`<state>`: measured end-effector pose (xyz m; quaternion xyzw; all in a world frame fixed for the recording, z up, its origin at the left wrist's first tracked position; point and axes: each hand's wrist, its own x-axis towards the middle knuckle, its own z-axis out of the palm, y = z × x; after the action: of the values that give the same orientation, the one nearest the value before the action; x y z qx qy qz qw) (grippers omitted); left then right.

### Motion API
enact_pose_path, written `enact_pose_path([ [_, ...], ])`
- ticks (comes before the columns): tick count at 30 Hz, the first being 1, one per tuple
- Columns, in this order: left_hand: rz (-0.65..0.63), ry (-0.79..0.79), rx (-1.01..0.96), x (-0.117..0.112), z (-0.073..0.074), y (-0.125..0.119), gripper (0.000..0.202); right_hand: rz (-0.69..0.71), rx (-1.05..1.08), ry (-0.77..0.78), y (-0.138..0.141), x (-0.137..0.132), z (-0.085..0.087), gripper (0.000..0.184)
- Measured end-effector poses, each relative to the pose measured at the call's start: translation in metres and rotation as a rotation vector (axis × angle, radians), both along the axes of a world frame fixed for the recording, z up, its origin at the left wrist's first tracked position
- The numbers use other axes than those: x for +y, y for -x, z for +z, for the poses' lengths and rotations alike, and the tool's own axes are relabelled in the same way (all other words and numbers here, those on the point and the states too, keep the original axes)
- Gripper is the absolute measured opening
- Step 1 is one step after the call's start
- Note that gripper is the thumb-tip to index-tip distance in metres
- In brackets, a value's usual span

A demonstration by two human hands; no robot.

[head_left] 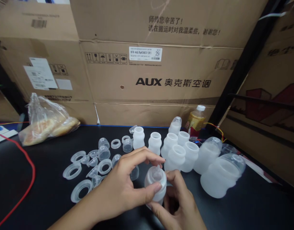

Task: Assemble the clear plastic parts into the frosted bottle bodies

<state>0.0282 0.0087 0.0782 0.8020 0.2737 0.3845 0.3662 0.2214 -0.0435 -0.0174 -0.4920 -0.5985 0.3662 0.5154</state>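
Note:
A frosted baby bottle (pixel 155 179) stands upright close in front of me, with a clear nipple pointing up through the screw ring on its top. My left hand (pixel 130 179) is curved around the top, its thumb pressed on the ring and its index finger arching over behind the nipple. My right hand (pixel 177 199) grips the bottle lower down with thumb and fingers. Left of it lie loose screw rings (pixel 81 191), clear nipples (pixel 92 162) and clear domed caps (pixel 104 153). A clear cap behind my left hand is partly hidden.
Several uncapped frosted bottles (pixel 177 156) stand behind my hands. Bottles with domed caps (pixel 221 179) are at the right. A drink bottle (pixel 196 121) stands at the back, bagged bread (pixel 48 126) at the left, and a red cable (pixel 29 166) nearby. A large cardboard box (pixel 108 83) walls off the back.

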Motion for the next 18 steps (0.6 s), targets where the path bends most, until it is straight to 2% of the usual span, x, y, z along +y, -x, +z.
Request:
enact_pose_path([
  [3,0.02,0.048,0.005,0.0,0.0,0.0,0.042,-0.054,-0.073,-0.102,0.0,0.0,-0.011,0.041],
  [6,0.02,0.07,0.009,-0.001,-0.001,0.0,0.048,-0.179,-0.129,-0.336,0.003,0.001,-0.017,0.059],
  [7,0.02,0.067,0.011,-0.001,-0.001,0.0,0.049,-0.195,-0.122,-0.423,0.004,0.001,-0.017,0.059],
  [10,0.012,0.06,0.009,-0.002,-0.003,-0.002,0.05,-0.16,-0.091,-0.591,0.005,0.0,-0.011,0.036],
  [13,0.01,0.06,0.011,0.0,-0.001,0.004,0.049,-0.145,-0.098,-0.623,0.006,0.0,-0.004,0.029],
  [15,0.013,0.026,0.054,0.005,0.003,0.014,0.057,-0.156,-0.08,-0.626,0.006,0.0,-0.002,0.03],
  [17,0.029,-0.049,0.171,0.012,0.007,0.029,0.06,-0.169,-0.065,-0.62,0.006,0.0,-0.002,0.028],
  [18,0.058,-0.1,0.257,0.015,0.009,0.036,0.052,-0.172,-0.062,-0.612,0.007,0.0,-0.002,0.027],
])
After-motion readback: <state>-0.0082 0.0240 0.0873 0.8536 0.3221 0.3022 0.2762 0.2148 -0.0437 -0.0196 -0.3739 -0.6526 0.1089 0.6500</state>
